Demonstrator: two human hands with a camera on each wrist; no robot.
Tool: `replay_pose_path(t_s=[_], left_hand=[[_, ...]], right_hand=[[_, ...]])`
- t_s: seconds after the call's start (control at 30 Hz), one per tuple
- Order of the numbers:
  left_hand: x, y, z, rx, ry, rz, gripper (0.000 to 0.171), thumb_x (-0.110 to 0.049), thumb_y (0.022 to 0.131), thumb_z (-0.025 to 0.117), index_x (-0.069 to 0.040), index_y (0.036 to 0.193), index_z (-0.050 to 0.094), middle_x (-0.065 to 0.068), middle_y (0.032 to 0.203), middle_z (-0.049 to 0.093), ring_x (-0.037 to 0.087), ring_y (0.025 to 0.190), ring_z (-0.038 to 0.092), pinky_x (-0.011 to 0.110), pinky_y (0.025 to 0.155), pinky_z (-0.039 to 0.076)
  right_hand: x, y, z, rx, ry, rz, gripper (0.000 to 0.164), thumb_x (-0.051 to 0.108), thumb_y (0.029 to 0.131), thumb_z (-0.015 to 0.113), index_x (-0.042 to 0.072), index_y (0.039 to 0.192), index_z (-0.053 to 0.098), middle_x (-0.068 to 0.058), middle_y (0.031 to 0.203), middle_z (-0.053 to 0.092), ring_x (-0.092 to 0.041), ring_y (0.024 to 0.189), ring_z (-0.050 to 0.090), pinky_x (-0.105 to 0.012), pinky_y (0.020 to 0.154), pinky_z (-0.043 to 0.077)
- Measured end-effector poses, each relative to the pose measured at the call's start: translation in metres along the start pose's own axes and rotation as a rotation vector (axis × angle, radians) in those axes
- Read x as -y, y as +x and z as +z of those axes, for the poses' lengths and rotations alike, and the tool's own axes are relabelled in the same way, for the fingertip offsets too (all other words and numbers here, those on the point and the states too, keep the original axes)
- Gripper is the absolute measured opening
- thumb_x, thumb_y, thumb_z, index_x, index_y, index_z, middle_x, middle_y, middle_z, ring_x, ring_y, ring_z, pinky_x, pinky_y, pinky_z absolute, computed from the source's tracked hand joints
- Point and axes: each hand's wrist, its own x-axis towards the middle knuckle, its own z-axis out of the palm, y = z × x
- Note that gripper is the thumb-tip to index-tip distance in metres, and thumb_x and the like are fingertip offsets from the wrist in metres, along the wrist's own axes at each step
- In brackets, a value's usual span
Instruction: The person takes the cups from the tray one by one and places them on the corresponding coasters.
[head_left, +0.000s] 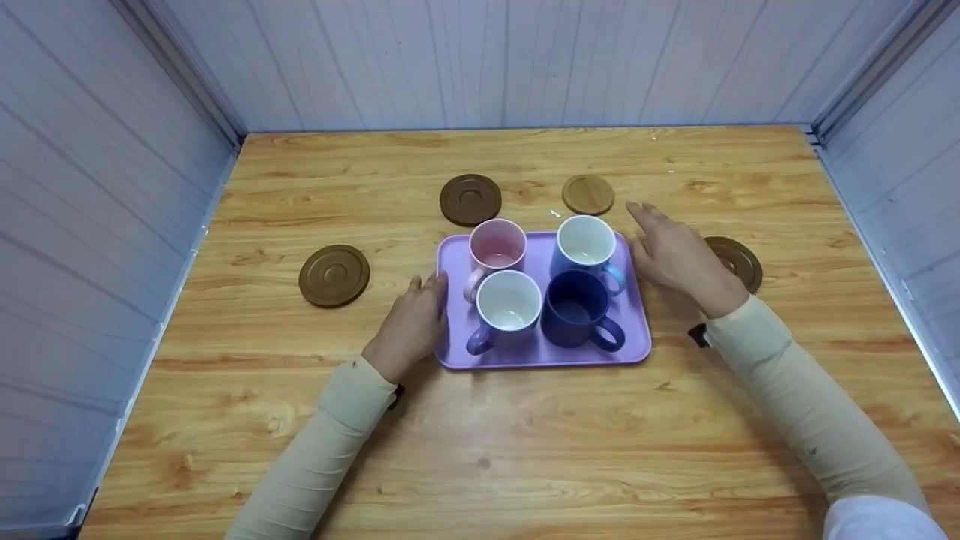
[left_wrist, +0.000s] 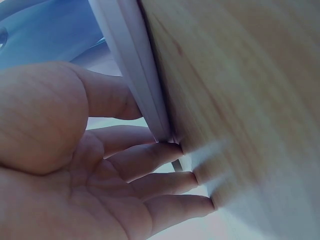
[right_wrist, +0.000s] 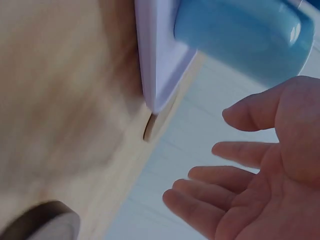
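Note:
A lilac tray [head_left: 637, 322] carries a pink mug [head_left: 499, 244], a light-blue mug [head_left: 586, 240], a dark-blue mug [head_left: 576, 307] and a white-lined mug [head_left: 508, 301] with a purple handle. At the tray's left edge is my left hand [head_left: 411, 322]. In the left wrist view its thumb [left_wrist: 107, 95] reaches over the rim, while its extended fingertips touch the tabletop. My right hand [head_left: 679, 259] hovers beside the tray's right edge, near the light-blue mug. Its fingers are loosely spread, holding nothing, apart from tray and mug in the right wrist view.
Brown round coasters lie left of the tray [head_left: 335, 275], behind it [head_left: 470, 199] and partly hidden beyond my right forearm [head_left: 739, 264]. A lighter wooden coaster [head_left: 588, 194] lies behind the light-blue mug. Pale panels [head_left: 465, 67] wall the wooden table [head_left: 525, 450] at back and sides.

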Motion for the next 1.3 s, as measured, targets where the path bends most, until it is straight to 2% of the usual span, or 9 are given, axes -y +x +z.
replay_pose_path(t_s=[0.3, 0.47, 0.87, 1.07, 1.3], left_hand=[[0.002, 0.002, 0.001, -0.013, 0.019, 0.023, 0.049, -0.007, 0.104, 0.045, 0.01, 0.15, 0.046, 0.028, 0.154, 0.046, 0.06, 0.138, 0.041, 0.061, 0.117, 0.035], [0.003, 0.003, 0.002, -0.021, 0.017, 0.025, 0.048, -0.006, 0.105, 0.045, 0.01, 0.15, 0.045, 0.028, 0.154, 0.046, 0.061, 0.138, 0.041, 0.062, 0.116, 0.035], [0.002, 0.002, 0.0, -0.005, 0.012, 0.0, 0.049, -0.008, 0.106, 0.045, 0.009, 0.152, 0.044, 0.028, 0.155, 0.045, 0.06, 0.139, 0.039, 0.067, 0.113, 0.036], [0.001, 0.001, 0.0, -0.008, 0.014, 0.004, 0.049, -0.008, 0.106, 0.045, 0.009, 0.152, 0.044, 0.029, 0.154, 0.046, 0.061, 0.138, 0.04, 0.066, 0.113, 0.036], [0.0, 0.0, 0.0, -0.031, 0.023, 0.023, 0.047, -0.006, 0.104, 0.046, 0.011, 0.149, 0.047, 0.029, 0.152, 0.048, 0.061, 0.136, 0.043, 0.063, 0.114, 0.037]], right_hand=[[0.009, -0.038, 0.017, -0.028, 0.005, -0.036, 0.056, 0.015, 0.101, 0.055, -0.002, 0.154, 0.043, -0.035, 0.15, 0.048, -0.053, 0.131, 0.054, -0.073, 0.094, 0.047], [0.008, -0.05, 0.028, 0.009, 0.019, -0.012, 0.058, 0.018, 0.101, 0.055, -0.001, 0.155, 0.043, -0.035, 0.15, 0.047, -0.054, 0.129, 0.054, -0.072, 0.096, 0.047], [0.008, -0.057, 0.039, 0.064, 0.016, -0.056, 0.056, 0.017, 0.101, 0.055, -0.006, 0.151, 0.045, -0.037, 0.148, 0.048, -0.052, 0.13, 0.055, -0.064, 0.106, 0.045], [0.009, -0.057, 0.039, 0.099, 0.005, -0.051, 0.056, 0.014, 0.1, 0.055, -0.007, 0.151, 0.046, -0.034, 0.15, 0.048, -0.05, 0.137, 0.05, -0.064, 0.11, 0.041], [0.01, -0.059, 0.04, 0.11, -0.011, -0.049, 0.055, 0.013, 0.1, 0.054, -0.006, 0.151, 0.046, -0.036, 0.148, 0.049, -0.055, 0.136, 0.048, -0.068, 0.109, 0.04]])
